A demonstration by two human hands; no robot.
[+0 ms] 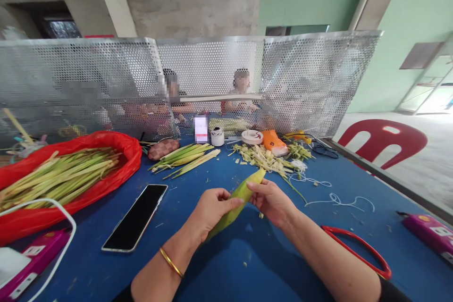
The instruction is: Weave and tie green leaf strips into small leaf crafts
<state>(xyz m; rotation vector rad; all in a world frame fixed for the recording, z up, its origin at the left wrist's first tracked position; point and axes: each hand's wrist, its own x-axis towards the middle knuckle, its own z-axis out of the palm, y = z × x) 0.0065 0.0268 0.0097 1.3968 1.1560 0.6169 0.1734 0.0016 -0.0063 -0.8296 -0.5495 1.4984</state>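
Observation:
A folded yellow-green leaf strip [240,194] is held over the blue table [198,264] by both hands. My left hand [212,210], with a gold bangle on its wrist, is closed around the strip's lower part, thumb pressed on top. My right hand [271,200] pinches the strip near its upper end. The leaf's tip points up and away toward a heap of leaf scraps [264,156].
A red bag [116,151] of long green leaves lies at left, a black phone [136,217] beside it. Loose leaf strips [186,158], white string [339,200], red-handled scissors [357,247], tape rolls and an orange tool sit around. People sit behind a perforated metal screen [300,80].

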